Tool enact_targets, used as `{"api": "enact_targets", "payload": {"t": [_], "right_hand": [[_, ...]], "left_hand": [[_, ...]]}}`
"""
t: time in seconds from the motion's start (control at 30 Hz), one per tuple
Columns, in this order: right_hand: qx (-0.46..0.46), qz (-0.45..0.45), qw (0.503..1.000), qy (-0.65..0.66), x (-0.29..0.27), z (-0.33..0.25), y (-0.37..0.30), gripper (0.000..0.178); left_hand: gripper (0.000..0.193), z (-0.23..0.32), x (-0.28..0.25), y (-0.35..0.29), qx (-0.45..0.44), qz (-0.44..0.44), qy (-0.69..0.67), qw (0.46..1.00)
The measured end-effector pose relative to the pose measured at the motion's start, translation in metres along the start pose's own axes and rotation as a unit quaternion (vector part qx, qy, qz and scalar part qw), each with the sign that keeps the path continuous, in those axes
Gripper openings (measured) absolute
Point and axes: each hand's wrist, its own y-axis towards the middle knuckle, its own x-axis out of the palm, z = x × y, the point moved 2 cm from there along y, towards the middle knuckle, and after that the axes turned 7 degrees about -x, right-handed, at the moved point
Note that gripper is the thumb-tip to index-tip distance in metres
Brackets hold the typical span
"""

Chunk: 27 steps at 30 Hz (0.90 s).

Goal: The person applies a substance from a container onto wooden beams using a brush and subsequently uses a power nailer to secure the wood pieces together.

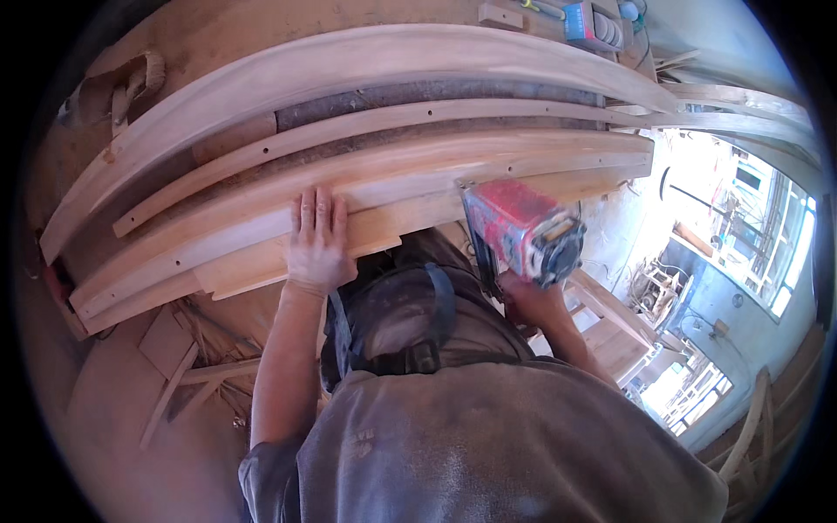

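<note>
While the left hand point(319, 248) lies at ten o'clock of the head view's middle, its fingers flat and unclenched over the curved board point(397, 189), the right hand point(527, 302), toward four o'clock, is wrapped round the handle of the red gun point(521, 225). The gun's nose points to about eleven o'clock and seems to meet the board's near edge; whether a finger is on the trigger I cannot tell. The board runs from nine o'clock to two, with a stepped slat point(261, 274) along its near side under the left palm.

The main risk, I judge, is a fastener straying: a nose set at a slant or too near the edge could split the wood or push a point out of its side. The left hand lies at nine o'clock of the nose, so a glancing shot that way could reach it. With one flat palm as the only visible hold, the board might also slide toward twelve o'clock, into the thin strip point(349, 127) and the thick beam point(366, 54) beyond, and the slat could slip out of line.
</note>
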Motion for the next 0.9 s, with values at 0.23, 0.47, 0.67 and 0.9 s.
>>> {"api": "enact_targets", "payload": {"t": [0.23, 0.47, 0.67, 0.9], "right_hand": [[-0.078, 0.065, 0.993, 0.051, 0.014, -0.009, -0.001, 0.015], [-0.092, 0.03, 0.995, -0.028, 0.01, 0.007, 0.01, 0.037], [-0.2, 0.1, 0.975, 0.006, 0.022, 0.025, 0.013, 0.027], [-0.224, 0.092, 0.97, 0.013, 0.024, 0.059, 0.005, 0.017]], "left_hand": [[0.069, 0.001, -0.003, -0.002, 0.001, -0.009, -0.001, 1.0], [0.065, -0.001, 0.002, -0.007, 0.001, -0.005, -0.016, 1.0], [0.072, 0.005, 0.001, -0.006, 0.008, 0.009, -0.003, 1.0], [0.093, -0.003, 0.002, -0.021, -0.019, -0.019, 0.003, 1.0]]}}
